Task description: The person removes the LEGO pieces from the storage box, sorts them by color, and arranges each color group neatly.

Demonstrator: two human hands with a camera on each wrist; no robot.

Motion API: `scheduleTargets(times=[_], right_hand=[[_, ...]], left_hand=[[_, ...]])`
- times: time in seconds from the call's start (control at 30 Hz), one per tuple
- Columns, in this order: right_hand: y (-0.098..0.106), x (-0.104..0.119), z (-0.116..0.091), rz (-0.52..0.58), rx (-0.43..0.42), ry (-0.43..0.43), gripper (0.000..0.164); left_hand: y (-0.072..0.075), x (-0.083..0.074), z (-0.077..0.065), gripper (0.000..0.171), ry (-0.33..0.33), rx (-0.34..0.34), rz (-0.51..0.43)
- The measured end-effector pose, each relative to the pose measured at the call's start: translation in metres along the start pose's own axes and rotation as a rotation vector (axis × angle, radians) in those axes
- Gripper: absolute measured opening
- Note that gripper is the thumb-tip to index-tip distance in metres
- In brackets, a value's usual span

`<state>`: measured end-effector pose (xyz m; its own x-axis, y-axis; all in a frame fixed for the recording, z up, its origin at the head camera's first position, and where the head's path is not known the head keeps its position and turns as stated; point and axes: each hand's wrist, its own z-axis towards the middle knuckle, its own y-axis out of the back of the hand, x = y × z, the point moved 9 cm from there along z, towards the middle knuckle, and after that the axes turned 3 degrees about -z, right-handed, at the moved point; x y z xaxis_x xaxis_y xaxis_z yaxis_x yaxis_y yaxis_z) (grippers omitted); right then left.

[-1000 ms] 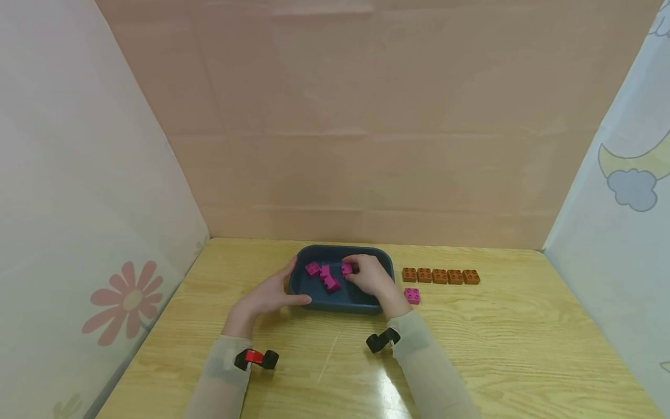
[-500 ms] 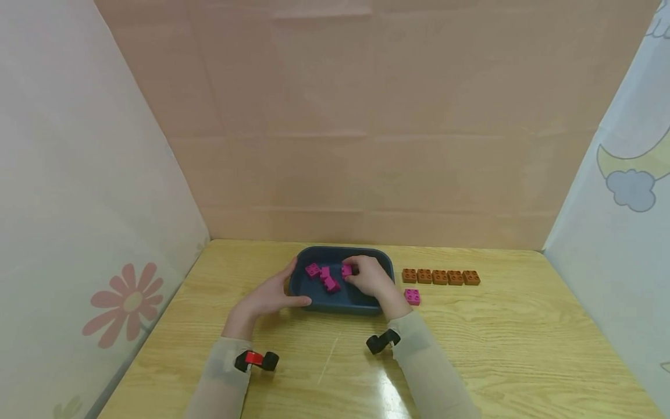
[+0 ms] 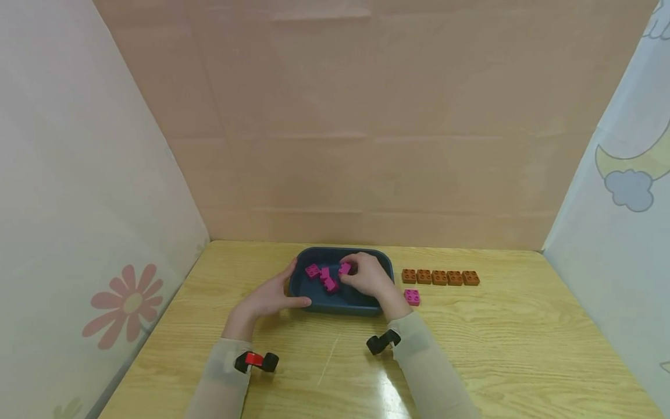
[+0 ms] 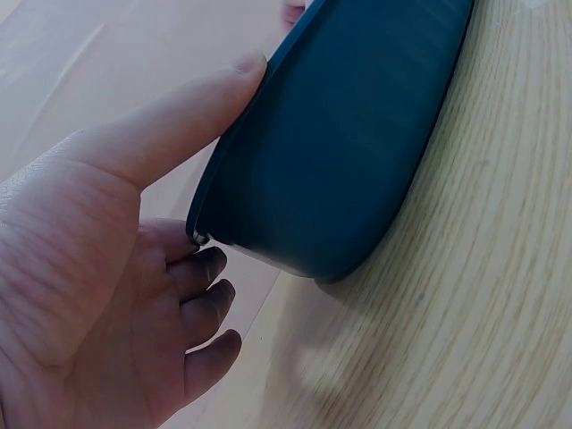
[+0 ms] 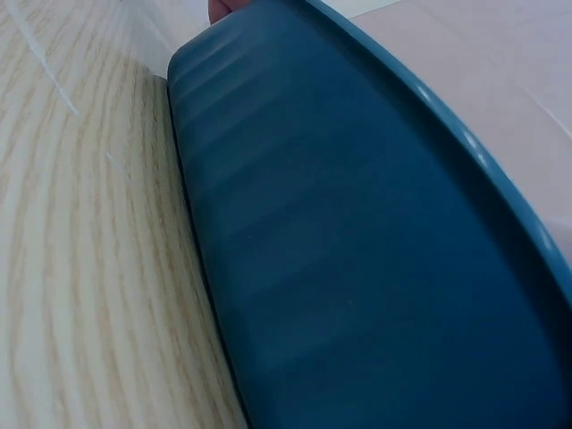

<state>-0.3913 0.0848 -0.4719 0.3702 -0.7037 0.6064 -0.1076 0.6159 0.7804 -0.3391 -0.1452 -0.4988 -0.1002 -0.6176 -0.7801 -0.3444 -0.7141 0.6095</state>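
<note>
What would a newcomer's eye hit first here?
Bright magenta bricks in the dark blue tray, where the right hand pinches one. Then the tidy row of five orange-brown bricks right of the tray, a lone magenta brick in front of the row's left end. The left hand holds the tray's left end.

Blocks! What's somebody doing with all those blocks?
A person's left hand holds one end of a blue tray, while the right hand pinches a pink block inside it. I can't tell if that block is off the bottom. More pink ones lie loose in the tray. On the table, to the right of the tray, five orange blocks sit in a row, with a single pink one on the person's side of it.
</note>
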Motion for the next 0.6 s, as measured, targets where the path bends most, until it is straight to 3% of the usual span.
scheduleTargets(times=[0.6], right_hand=[[0.0022, 0.0098, -0.0019, 0.050, -0.002, 0.064, 0.030]], left_hand=[[0.0005, -0.0012, 0.0001, 0.120, 0.004, 0.000, -0.006]])
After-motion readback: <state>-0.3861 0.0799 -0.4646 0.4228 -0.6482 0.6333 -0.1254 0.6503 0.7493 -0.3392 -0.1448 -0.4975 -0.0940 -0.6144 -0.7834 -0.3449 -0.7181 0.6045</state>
